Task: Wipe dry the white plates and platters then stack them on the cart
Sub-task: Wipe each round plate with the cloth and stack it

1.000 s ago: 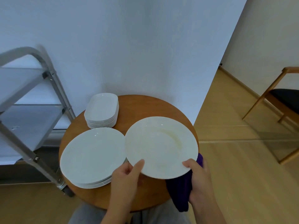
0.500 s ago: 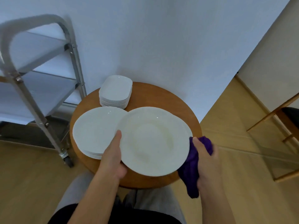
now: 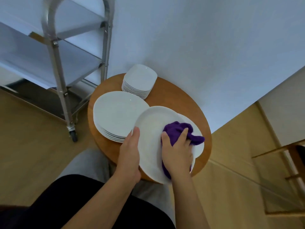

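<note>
Wood made up the round table (image 3: 173, 96), which stood against a pale wall (image 3: 198, 38) on a light wooden floor (image 3: 33, 138), the metal cart (image 3: 62, 80) just left of it. Above the table's near edge, the left hand (image 3: 130, 156) gripped a tilted white plate (image 3: 150, 129) by its rim while the right hand (image 3: 176, 151) pressed a purple cloth (image 3: 178, 129) onto it. Stacked round plates (image 3: 118, 113) and platters (image 3: 140, 78) sat behind.
</note>
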The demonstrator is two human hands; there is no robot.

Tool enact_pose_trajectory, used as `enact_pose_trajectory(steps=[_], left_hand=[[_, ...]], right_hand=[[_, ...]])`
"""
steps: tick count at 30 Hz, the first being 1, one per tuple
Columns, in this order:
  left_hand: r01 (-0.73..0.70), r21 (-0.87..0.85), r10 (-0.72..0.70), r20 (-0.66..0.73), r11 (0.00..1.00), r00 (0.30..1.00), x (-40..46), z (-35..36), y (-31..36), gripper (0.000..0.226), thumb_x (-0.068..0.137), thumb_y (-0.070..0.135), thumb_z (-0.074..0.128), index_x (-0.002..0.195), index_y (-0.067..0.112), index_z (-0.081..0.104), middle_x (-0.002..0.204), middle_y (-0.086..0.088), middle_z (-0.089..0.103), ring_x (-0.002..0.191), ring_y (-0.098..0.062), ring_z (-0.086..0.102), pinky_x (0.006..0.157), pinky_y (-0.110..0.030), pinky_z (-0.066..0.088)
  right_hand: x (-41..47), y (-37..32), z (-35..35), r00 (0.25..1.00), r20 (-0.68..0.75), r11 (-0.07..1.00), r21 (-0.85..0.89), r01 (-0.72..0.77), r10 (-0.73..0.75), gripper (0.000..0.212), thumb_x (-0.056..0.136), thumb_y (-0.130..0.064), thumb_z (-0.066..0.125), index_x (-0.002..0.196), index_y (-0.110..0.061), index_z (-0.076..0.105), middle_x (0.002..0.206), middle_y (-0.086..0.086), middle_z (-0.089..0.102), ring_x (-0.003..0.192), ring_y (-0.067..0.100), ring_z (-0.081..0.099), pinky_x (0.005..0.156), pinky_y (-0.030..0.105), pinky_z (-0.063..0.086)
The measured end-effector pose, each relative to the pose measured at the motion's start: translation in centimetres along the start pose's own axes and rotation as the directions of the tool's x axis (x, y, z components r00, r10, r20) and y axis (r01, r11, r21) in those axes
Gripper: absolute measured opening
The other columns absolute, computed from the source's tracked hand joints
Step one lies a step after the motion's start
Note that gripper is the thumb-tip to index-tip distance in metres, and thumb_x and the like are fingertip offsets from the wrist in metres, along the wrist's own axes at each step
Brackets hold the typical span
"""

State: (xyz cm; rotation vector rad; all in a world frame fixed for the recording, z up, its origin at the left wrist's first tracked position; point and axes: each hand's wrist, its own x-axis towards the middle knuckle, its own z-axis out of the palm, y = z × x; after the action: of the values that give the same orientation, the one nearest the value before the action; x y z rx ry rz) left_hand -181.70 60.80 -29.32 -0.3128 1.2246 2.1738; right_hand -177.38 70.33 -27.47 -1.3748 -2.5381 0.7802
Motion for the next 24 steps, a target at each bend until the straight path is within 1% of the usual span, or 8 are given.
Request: enact_pose_trajectory(steps=[5, 7, 9, 11, 14, 17, 20, 24], left_hand=[[0.022, 0.087, -0.027, 0.054, 0.996, 0.998, -0.4, 0.0, 0.9, 0.024, 0.092, 0.052, 0.041, 0.106, 0.042, 0.057, 0.108, 0.005, 0.068, 0.098, -0.023, 0.065, 0.089, -0.048, 0.052], [-0.011, 0.142, 0.003, 0.059, 0.99, 0.998, -0.3, 0.0, 1.6, 0.021, 0.093, 0.052, 0.039, 0.103, 0.043, 0.056, 0.107, 0.006, 0.067, 0.098, -0.021, 0.064, 0.09, -0.047, 0.052], [-0.044, 0.178, 0.033, 0.066, 0.983, 0.997, -0.1, -0.1, 2.2, 0.025, 0.094, 0.052, 0.038, 0.109, 0.042, 0.055, 0.112, 0.005, 0.065, 0.102, -0.02, 0.061, 0.093, -0.046, 0.05], [-0.06, 0.169, 0.045, 0.093, 0.984, 0.995, 0.1, -0.3, 2.4, 0.038, 0.094, 0.052, 0.037, 0.125, 0.037, 0.053, 0.12, 0.002, 0.063, 0.111, -0.022, 0.058, 0.099, -0.046, 0.046], [-0.04, 0.058, 0.034, 0.093, 0.998, 0.995, -0.2, -0.8, 2.3, 0.037, 0.095, 0.047, 0.04, 0.124, 0.029, 0.057, 0.116, -0.002, 0.067, 0.108, -0.022, 0.061, 0.096, -0.042, 0.05], [0.023, 0.006, -0.023, 0.056, 1.0, 0.998, -0.4, -1.2, 2.2, 0.036, 0.092, 0.048, 0.045, 0.118, 0.027, 0.059, 0.11, -0.005, 0.068, 0.101, -0.024, 0.065, 0.085, -0.041, 0.056], [0.126, -0.086, -0.123, 0.035, 0.988, 0.992, 0.2, -1.6, 2.7, 0.035, 0.085, 0.058, 0.05, 0.105, 0.03, 0.06, 0.104, -0.006, 0.068, 0.096, -0.029, 0.065, 0.081, -0.049, 0.055], [0.113, -0.104, -0.1, 0.12, 0.988, 0.988, 0.7, -1.9, 2.7, 0.034, 0.086, 0.059, 0.046, 0.104, 0.034, 0.061, 0.103, -0.002, 0.072, 0.098, -0.028, 0.066, 0.08, -0.045, 0.056]], right_hand=[[1.8, -1.6, 1.7, 0.953, -0.276, 0.99, 0.031, 0.138, -0.124, 0.062, 0.096, -0.047, 0.039, 0.149, -0.026, 0.016, 0.156, 0.001, 0.02, 0.143, 0.024, 0.015, 0.115, 0.048, 0.006], [2.0, -2.3, 2.0, 0.938, -0.282, 0.973, 0.05, 0.226, -0.203, 0.061, 0.095, -0.046, 0.043, 0.148, -0.027, 0.02, 0.155, 0.0, 0.024, 0.143, 0.023, 0.018, 0.115, 0.047, 0.007], [1.4, -3.0, 2.3, 0.922, -0.251, 0.941, 0.089, 0.327, -0.297, 0.06, 0.091, -0.047, 0.044, 0.145, -0.028, 0.026, 0.152, -0.002, 0.03, 0.14, 0.021, 0.026, 0.116, 0.047, 0.013], [0.3, -3.4, 2.4, 0.89, -0.184, 0.884, 0.145, 0.444, -0.417, 0.055, 0.082, -0.046, 0.044, 0.135, -0.033, 0.037, 0.144, -0.007, 0.04, 0.13, 0.014, 0.037, 0.115, 0.043, 0.019], [-1.5, -3.0, 2.0, 0.82, 0.019, 0.803, 0.22, 0.554, -0.571, 0.047, 0.076, -0.04, 0.043, 0.123, -0.04, 0.045, 0.134, -0.016, 0.046, 0.119, -0.001, 0.039, 0.114, 0.035, 0.018], [-2.3, -1.5, 0.7, 0.747, 0.22, 0.777, 0.241, 0.582, -0.628, 0.037, 0.079, -0.035, 0.044, 0.107, -0.058, 0.038, 0.124, -0.03, 0.04, 0.113, -0.02, 0.028, 0.114, 0.033, 0.019], [-3.3, 0.8, -0.4, 0.663, 0.409, 0.772, 0.21, 0.6, -0.626, 0.037, 0.076, -0.037, 0.043, 0.096, -0.068, 0.041, 0.126, -0.037, 0.03, 0.118, -0.022, 0.015, 0.115, 0.03, 0.012], [-2.5, 3.6, -2.0, 0.595, 0.481, 0.734, 0.171, 0.657, -0.644, 0.036, 0.073, -0.041, 0.042, 0.097, -0.068, 0.047, 0.12, -0.051, 0.031, 0.124, -0.027, 0.012, 0.113, 0.02, 0.004]])
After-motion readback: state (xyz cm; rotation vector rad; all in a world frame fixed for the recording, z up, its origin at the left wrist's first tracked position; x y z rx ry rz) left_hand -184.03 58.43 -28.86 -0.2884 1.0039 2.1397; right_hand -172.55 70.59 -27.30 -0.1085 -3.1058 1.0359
